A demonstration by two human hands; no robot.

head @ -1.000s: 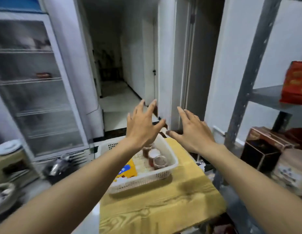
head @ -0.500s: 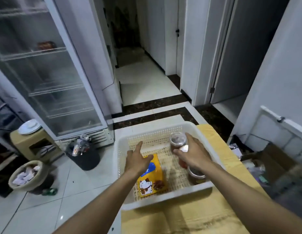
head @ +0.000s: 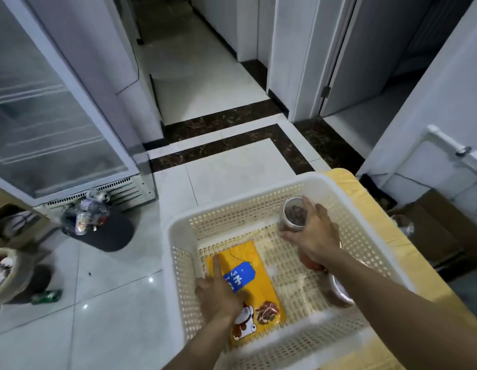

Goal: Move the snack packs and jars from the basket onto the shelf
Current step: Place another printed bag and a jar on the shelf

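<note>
A white perforated basket (head: 248,194) sits on a yellow wood-grain table (head: 365,198). A yellow snack pack (head: 261,287) with a blue label and a cat picture lies flat in the basket's left half. My left hand (head: 221,292) rests on the pack's left edge, index finger stretched out along it. My right hand (head: 313,236) wraps its fingers around a clear jar (head: 292,213) with dark contents at the basket's far right. Two more jars (head: 339,291) lie partly hidden under my right forearm. The shelf is out of view.
A glass-door fridge (head: 45,116) stands at the left. On the tiled floor lie a black bin of rubbish (head: 98,225), a basket of waste paper (head: 5,273) and a green bottle (head: 46,296). Cardboard boxes (head: 432,231) sit right of the table.
The view has tilted further down onto the basket. My left hand has settled on the snack pack's edge, and my right hand has closed round the far jar.
</note>
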